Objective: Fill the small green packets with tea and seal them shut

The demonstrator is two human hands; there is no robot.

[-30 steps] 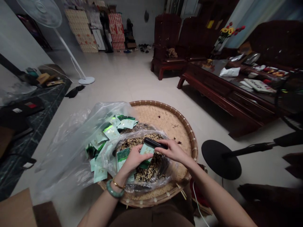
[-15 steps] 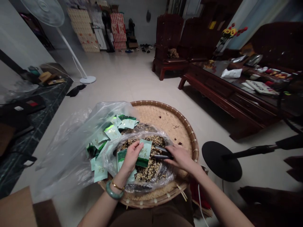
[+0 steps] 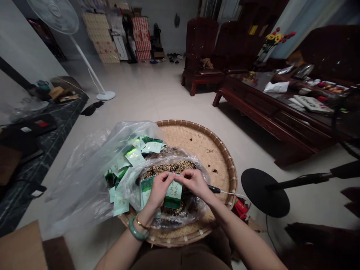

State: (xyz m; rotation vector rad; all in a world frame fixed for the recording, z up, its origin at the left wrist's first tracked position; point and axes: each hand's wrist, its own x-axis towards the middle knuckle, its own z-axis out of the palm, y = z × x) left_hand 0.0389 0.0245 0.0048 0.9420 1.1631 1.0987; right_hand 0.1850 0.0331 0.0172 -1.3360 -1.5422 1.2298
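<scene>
One pale-green, gold-printed flat sachet (image 3: 174, 190) pinched above the round woven bamboo tray (image 3: 215, 140).
On my feed, the left hand (image 3: 161, 187) and the right hand (image 3: 196, 182) clamp thumb and fingertips along the sachet's top edge, above loose black-and-tan dried bits (image 3: 167, 165) in a clear plastic bag (image 3: 132, 189); a black corded tool (image 3: 214, 189) pokes out beneath the right hand, and I cannot tell whether it is gripped.

Low table (image 3: 253, 105), my landmark | beyond it I note flowers (image 3: 274, 38) | to its left, wooden chair (image 3: 200, 43) | farther left, white fan (image 3: 84, 59) | before it, black round base (image 3: 260, 193)
</scene>
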